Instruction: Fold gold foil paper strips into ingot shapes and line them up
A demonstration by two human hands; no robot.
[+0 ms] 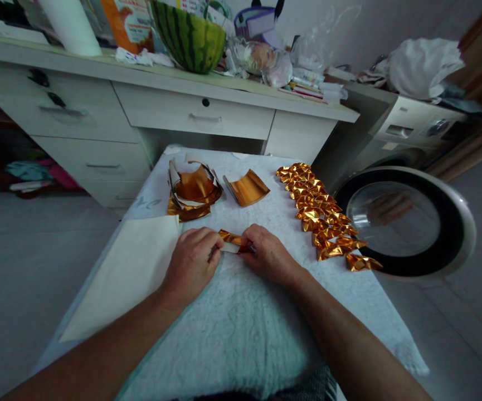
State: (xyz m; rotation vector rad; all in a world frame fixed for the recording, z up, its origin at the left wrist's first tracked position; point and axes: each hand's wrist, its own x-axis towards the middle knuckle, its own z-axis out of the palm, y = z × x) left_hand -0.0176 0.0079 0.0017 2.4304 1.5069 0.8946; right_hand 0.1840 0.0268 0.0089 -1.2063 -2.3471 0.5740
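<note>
A small folded strip of gold foil paper (230, 238), with a pale inner side showing, is stretched between my two hands above the cloth-covered table (241, 328). My left hand (194, 259) grips its left end with curled fingers. Its right end is pinched in my right hand (268, 253). Beyond my left hand lies a loose bundle of curled gold sheets (194, 189). One separate curved gold sheet (249, 188) rests to the right of that bundle. Several folded gold foil pieces (318, 209) form a slanting row along the table's right side.
A cream sheet (127, 278) lies on the table's left side. Behind stands a white counter (232, 89) with drawers, bearing a cut watermelon (188, 39), a paper roll and plastic bags. At the right, the washing machine's round door (405, 220) hangs open beside the table.
</note>
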